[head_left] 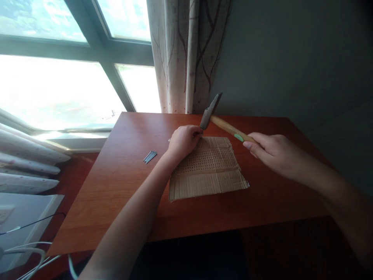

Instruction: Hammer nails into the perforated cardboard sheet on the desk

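My right hand point(271, 149) is wrapped round the wooden handle of a hammer point(225, 125), which has a green mark near the grip. The hammer's metal head is tilted, its lower face right above the fingertips of my left hand point(186, 140). Those fingers are pinched on a nail, mostly hidden by the fingers and the hammer head, at the far edge of a piece of brown cardboard point(208, 184). Rows of small holes cover the cardboard's middle. Left of my left hand lies a small bunch of nails point(150, 156) on the table.
The reddish-brown wooden table point(116, 202) stands by a bright window point(58, 89). A patterned curtain point(177, 58) hangs behind its far edge, beside a dark wall point(291, 58). White cables point(29, 252) run by a wall socket at lower left.
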Demonstrator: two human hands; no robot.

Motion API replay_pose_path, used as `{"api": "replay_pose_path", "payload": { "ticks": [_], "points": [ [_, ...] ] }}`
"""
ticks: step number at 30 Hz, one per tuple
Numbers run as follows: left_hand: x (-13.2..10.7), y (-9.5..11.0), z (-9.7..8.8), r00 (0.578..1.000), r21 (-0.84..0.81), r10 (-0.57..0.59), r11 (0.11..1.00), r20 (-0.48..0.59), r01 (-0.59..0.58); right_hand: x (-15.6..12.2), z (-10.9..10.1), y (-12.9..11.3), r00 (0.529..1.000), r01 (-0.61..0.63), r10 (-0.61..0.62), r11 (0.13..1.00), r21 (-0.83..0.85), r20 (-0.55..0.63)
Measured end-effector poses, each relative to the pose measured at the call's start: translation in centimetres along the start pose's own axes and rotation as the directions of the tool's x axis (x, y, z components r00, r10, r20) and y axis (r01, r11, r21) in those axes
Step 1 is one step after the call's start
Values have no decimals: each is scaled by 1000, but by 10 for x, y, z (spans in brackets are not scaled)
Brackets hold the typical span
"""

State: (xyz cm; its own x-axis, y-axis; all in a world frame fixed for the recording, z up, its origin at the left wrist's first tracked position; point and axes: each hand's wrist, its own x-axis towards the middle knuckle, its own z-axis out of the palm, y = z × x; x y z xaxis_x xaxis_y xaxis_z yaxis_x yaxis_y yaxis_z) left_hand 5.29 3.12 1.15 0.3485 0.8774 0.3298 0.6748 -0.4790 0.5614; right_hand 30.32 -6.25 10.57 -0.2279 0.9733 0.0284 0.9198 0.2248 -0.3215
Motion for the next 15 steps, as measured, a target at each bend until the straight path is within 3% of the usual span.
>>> {"api": "replay_pose_path", "payload": {
  "ticks": [15],
  "points": [
    [-1,0,-1,1000,8,-6,1000,18,6,-1,3,-2,999,-3,4,1000,5,-33]
  ]
}}
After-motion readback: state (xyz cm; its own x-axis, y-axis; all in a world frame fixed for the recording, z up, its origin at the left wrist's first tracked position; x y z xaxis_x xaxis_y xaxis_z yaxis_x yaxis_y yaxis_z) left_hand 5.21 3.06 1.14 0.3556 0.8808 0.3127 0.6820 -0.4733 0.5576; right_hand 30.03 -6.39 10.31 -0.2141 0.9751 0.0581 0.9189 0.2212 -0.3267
